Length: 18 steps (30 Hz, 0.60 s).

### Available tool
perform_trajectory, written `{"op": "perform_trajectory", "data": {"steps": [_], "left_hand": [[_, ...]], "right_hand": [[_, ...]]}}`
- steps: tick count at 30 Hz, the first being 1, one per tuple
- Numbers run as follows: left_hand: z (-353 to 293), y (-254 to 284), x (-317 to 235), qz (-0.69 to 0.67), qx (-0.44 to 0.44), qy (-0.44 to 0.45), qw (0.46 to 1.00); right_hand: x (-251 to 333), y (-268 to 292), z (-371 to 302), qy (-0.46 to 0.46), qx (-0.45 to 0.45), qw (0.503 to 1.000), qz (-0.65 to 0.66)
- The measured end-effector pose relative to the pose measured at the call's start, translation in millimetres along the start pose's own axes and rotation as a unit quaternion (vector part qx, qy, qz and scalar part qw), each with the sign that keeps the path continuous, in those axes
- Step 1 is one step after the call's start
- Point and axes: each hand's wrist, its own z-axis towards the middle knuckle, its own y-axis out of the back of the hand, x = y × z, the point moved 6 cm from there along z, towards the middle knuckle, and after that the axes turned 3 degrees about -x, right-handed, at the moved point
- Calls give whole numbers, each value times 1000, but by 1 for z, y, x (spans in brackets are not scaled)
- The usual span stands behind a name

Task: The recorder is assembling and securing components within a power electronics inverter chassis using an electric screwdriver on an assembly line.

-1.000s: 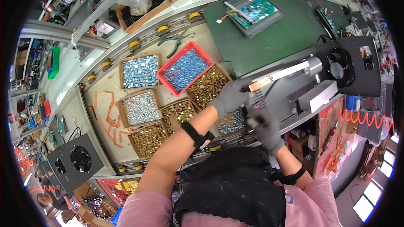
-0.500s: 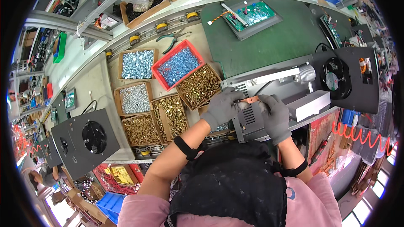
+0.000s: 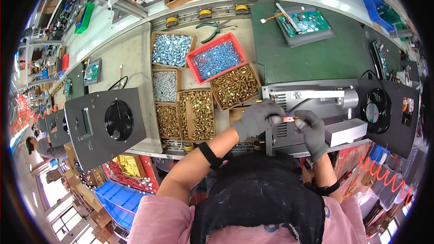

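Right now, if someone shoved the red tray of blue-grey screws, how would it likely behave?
The red tray would probably slide flat rather than tip, being low and wide. It looks heavy for its size, heaped with metal screws. A hard shove might spill some, since they are loose.

An electronics assembly workshop is showing here: cardboard boxes of brass screws (image 3: 195, 114) and a red tray of screws (image 3: 217, 58) are sitting along a conveyor surface (image 3: 122, 54), green circuit boards (image 3: 304, 21) are lying far right, and fan panels (image 3: 106, 124) are queuing near left.
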Motion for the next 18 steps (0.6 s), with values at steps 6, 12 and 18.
{"op": "perform_trajectory", "data": {"steps": [6,12,18], "left_hand": [[-16,59,106,150,-234,270,922],[24,50,136,389,-67,263,880],[24,40,135,454,46,249,854]], "right_hand": [[2,9,-2,48,-89,994,-38],[2,5,-4,37,-106,994,-9],[5,5,-3,75,-95,992,-15]]}}
